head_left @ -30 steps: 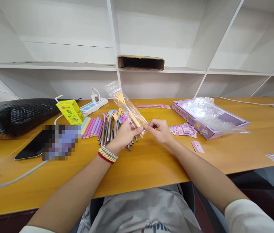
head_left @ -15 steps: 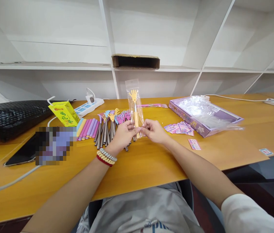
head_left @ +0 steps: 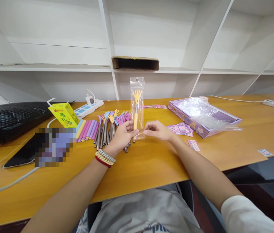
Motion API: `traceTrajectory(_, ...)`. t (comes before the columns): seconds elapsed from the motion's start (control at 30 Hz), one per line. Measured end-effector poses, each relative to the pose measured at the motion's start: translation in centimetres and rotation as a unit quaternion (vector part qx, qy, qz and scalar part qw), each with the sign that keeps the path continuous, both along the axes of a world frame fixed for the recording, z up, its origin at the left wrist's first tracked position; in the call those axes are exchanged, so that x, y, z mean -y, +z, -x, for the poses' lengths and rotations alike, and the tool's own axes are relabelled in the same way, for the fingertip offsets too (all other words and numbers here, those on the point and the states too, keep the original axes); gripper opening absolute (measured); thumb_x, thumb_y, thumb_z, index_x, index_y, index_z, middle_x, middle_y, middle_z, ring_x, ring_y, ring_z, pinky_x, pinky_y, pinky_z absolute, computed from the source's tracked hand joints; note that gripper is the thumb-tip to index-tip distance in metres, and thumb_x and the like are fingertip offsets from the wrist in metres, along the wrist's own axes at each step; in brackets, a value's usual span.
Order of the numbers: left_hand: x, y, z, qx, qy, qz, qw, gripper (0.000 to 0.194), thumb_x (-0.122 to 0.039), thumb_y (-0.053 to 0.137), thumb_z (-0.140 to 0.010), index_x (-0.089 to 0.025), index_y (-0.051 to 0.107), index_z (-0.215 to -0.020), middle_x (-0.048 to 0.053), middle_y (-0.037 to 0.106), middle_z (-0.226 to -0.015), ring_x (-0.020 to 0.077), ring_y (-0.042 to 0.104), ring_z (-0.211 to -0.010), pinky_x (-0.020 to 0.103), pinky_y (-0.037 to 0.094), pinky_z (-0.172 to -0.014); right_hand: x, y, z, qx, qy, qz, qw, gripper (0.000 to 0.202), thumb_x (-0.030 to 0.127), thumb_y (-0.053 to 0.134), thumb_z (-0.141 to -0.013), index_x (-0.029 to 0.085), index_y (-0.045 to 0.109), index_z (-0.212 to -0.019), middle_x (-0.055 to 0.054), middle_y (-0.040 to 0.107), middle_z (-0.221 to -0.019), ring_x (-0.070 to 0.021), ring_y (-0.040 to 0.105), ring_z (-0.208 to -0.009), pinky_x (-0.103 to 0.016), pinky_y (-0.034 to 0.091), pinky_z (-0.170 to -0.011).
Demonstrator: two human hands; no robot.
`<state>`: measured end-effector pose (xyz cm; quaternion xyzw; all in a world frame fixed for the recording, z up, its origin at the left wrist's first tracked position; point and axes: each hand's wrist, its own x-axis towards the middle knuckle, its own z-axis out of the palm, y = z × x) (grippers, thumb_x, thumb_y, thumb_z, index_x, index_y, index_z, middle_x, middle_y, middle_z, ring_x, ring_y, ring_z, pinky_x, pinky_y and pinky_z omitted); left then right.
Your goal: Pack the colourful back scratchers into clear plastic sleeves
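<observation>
A clear plastic bag (head_left: pixel 140 84) stands upright with a yellow hand-shaped back scratcher (head_left: pixel 136 119) inside it. My left hand (head_left: pixel 123 134) pinches the bag near its lower end, around the scratcher's handle. Just right of the bag is my right hand (head_left: pixel 156 130), its thumb and fingers apart and nothing between them. Behind my left hand lies a pile of metal-stemmed scratchers (head_left: pixel 105 132) with coloured hand-shaped heads. Left of the pile is a row of pastel tubes (head_left: pixel 88 130). Small pink cards (head_left: pixel 181 128) lie beyond my right wrist.
A purple box (head_left: pixel 203 131) with clear bags stands at the right. A pink packaged item (head_left: pixel 154 106) lies behind. At the left are a yellow carton (head_left: pixel 64 115), a power strip (head_left: pixel 89 108), a tablet (head_left: pixel 24 150) and a black wrapped bundle (head_left: pixel 13 119).
My right hand has let go of the bag and moved slightly right. The bag has turned more upright and shifted a little right in my left hand.
</observation>
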<state>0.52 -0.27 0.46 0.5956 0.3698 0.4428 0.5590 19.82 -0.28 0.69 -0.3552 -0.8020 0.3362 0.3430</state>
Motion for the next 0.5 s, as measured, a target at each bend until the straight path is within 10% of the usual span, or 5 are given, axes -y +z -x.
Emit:
traceTrajectory(0.23, -0.2, 0.5, 0.8, -0.078, -0.015, -0.007, 0.997, 0.034, -0.021, 0.072, -0.062, -0.012, 0.059, -0.092, 0.008, 0.065, -0.081, 0.0191, 0.062, -0.076, 0.031, 0.049, -0.065, -1.8, 1.0, -7.0, 0.277, -0.228, -0.009, 0.933, 0.037, 0.017, 0.067, -0.056, 0.017, 0.065, -0.093, -0.008, 0.065, -0.094, -0.0186, 0.059, -0.075, -0.026, 0.041, -0.062)
traceTrajectory(0.5, 0.6, 0.4, 0.4, -0.160, -0.084, -0.047, 0.982, 0.032, -0.020, 0.065, -0.066, -0.014, 0.061, -0.097, 0.006, 0.066, -0.080, 0.0181, 0.061, -0.070, 0.029, 0.047, -0.062, -2.9, -0.1, -8.8, 0.363, -0.245, 0.119, 0.891, 0.038, 0.017, 0.068, -0.056, 0.018, 0.067, -0.094, -0.008, 0.068, -0.082, -0.0198, 0.062, -0.074, -0.026, 0.042, -0.060)
